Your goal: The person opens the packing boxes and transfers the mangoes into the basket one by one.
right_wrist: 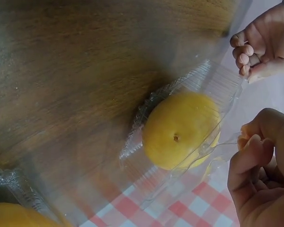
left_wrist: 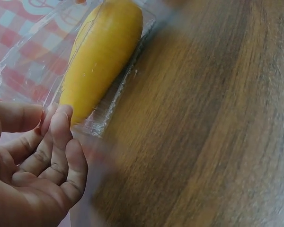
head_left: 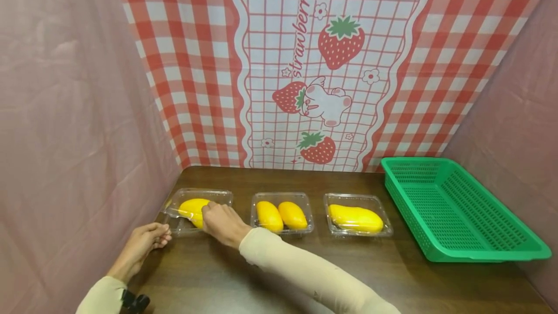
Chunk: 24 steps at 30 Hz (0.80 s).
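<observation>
A clear plastic clamshell box [head_left: 223, 198] at the table's left end holds a yellow mango [head_left: 192, 209]. My left hand [head_left: 144, 242] pinches the box's near left edge between thumb and fingertips; the mango [left_wrist: 102, 56] lies just beyond those fingers in the left wrist view. Over the mango, my right hand [head_left: 224, 223] pinches the thin edge of the clear lid. The lid [right_wrist: 206, 156] stands tilted and partly raised from the base in the right wrist view, with the mango [right_wrist: 180, 127] in the base below it.
To the right stand a clear box [head_left: 282, 196] with two mangoes [head_left: 269, 216] and another box [head_left: 374, 201] with one mango [head_left: 355, 218]. A green plastic basket [head_left: 436, 255] sits at the table's right end. Pink cloth [head_left: 78, 110] borders the left side.
</observation>
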### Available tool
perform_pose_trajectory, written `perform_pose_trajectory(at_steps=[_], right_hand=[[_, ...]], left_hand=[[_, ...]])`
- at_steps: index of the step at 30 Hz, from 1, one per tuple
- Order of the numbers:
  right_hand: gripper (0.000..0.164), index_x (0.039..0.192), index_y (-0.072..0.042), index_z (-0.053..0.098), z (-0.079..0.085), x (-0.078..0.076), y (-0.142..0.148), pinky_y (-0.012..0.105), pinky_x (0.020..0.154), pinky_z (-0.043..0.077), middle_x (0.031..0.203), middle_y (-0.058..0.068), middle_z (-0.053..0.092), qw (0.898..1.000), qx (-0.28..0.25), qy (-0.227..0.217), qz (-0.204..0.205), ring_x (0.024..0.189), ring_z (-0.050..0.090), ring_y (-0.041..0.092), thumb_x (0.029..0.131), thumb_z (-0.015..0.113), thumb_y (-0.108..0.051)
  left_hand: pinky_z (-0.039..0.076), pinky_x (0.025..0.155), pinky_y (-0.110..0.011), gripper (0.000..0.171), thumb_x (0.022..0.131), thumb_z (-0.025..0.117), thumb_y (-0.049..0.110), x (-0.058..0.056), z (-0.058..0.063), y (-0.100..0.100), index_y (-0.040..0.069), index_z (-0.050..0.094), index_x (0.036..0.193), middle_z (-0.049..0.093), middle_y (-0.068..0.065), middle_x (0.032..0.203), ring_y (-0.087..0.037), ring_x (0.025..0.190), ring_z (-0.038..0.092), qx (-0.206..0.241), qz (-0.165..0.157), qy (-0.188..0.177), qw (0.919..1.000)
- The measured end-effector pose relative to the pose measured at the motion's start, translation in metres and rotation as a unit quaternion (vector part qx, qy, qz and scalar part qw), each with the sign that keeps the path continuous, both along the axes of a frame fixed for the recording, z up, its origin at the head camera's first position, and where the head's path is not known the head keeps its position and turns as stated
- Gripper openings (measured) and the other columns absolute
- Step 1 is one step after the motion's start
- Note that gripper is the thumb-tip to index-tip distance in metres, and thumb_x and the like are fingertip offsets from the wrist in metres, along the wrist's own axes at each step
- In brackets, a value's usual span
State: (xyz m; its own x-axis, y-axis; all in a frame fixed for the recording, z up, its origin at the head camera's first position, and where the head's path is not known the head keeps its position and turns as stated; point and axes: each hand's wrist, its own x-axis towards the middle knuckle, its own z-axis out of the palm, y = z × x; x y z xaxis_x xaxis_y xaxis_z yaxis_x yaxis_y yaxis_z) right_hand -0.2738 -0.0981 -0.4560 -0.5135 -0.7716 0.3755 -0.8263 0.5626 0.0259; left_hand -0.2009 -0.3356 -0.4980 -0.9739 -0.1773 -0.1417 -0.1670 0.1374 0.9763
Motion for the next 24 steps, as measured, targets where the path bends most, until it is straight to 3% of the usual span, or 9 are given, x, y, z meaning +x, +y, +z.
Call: perform_pose_trajectory(at_steps=[14,19,24], right_hand=[[0.020,0.076,-0.014,0.054,0.000,-0.007,0.010,0.015,0.052,0.041,0.072,-0.004,0.045,0.998,-0.029,-0.016,0.061,0.062,0.047,0.007,0.086,0.068,-0.005],[0.018,0.077,-0.013,0.053,0.014,-0.011,0.010,0.015,0.053,0.040,0.072,-0.003,0.046,0.997,-0.046,-0.020,0.058,0.063,0.047,0.008,0.087,0.065,-0.004],[0.005,0.088,-0.012,0.065,0.032,-0.020,0.011,0.016,0.055,0.043,0.081,-0.003,0.053,0.998,-0.059,-0.009,0.028,0.066,0.051,0.007,0.094,0.066,-0.012]], left_hand=[[0.055,0.069,-0.024,0.019,0.104,0.058,0.008,0.000,-0.002,0.005,-0.010,0.066,0.105,0.069,-0.004,0.086,-0.011,0.074,0.064,-0.004,0.012,-0.004,0.9999],[0.056,0.070,-0.025,0.022,0.104,0.057,0.007,0.002,0.001,0.004,-0.014,0.064,0.109,0.069,-0.005,0.087,-0.012,0.075,0.064,-0.016,0.019,-0.002,0.9997],[0.056,0.069,-0.025,0.024,0.105,0.057,0.008,0.003,0.002,0.002,-0.014,0.064,0.110,0.068,-0.005,0.087,-0.013,0.075,0.064,-0.017,0.018,-0.007,0.9997]])
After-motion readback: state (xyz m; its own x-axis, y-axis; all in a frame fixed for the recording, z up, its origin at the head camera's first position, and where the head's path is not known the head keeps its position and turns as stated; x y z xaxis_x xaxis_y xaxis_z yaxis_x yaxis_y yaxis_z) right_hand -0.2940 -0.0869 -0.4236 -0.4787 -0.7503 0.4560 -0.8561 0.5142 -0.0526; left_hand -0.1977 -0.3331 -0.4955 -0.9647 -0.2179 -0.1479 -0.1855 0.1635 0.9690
